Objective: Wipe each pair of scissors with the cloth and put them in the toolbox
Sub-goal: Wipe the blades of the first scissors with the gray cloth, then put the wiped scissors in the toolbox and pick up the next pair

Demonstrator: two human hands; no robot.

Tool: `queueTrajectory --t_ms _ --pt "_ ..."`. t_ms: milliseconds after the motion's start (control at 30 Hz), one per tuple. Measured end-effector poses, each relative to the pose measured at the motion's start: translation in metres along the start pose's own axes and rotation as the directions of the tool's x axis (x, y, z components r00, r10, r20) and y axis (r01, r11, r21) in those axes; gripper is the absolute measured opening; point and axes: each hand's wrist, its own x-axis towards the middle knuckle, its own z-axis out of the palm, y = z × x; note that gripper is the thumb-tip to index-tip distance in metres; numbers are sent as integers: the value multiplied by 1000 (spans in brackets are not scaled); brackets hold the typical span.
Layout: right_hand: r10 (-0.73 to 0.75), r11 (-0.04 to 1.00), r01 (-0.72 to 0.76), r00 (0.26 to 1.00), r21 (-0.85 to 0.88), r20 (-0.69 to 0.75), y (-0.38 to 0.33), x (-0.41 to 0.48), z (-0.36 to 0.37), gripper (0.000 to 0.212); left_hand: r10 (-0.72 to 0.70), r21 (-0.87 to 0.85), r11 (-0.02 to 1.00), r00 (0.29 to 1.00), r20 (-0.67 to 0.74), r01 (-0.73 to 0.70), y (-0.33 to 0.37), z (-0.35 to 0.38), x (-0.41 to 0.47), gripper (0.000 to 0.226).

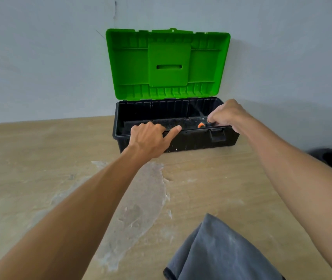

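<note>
toolbox (181, 141) at far edge of table (39, 158), left grip (147, 138) curled on its rim, right grip (225, 116) pinching scissors (201, 124) inside

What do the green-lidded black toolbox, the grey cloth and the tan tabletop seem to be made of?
Green-lidded black toolbox: moulded plastic, slight sheen, ribbed walls. Grey cloth: soft fabric, maybe microfibre, matte, draping in folds. Tan tabletop: likely wood or laminate, matte, faint grain, worn whitish patches.
</note>
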Motion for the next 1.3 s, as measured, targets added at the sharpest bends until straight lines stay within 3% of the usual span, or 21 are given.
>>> queueTrajectory --t_ms 133,200,300,433,600,867,1100,1200,1300 --pt "3 914 31 996 -405 85 -1 10 6 39 15 30 999 999 -32 -14 0 3 -1 81" --pt "12 847 51 993 -529 116 -3 15 8 43 23 26 999 999 -43 -22 1 4 -1 80" --pt "39 786 71 986 -614 164 -6 21 10 38 27 22 999 999 -41 -27 0 5 -2 79" --pt "24 732 107 983 -673 182 -6 21 9 15 33 29 999 999 -13 -32 -1 3 -3 80" --pt "-53 761 149 984 -632 168 3 19 4 18 32 28 999 999 23 -32 0 1 -3 81" --pt "-277 894 267 961 -360 26 7 -17 5 28 27 10 1000 998 60 -28 -1 0 -3 77" --pt "-566 798 530 822 -286 -59 -6 -79 6 19 40 -59 998 995 90 -35 -9 -17 -34 57" --pt "-639 747 614 769 -255 -22 -18 -118 12 24 47 -189 981 999 20 -43 -26 -35 -64 62" --pt "-676 721 680 732 -135 77 -33 -172 17 26 -34 -348 937 999 -30 21 -44 -65 -103 62"
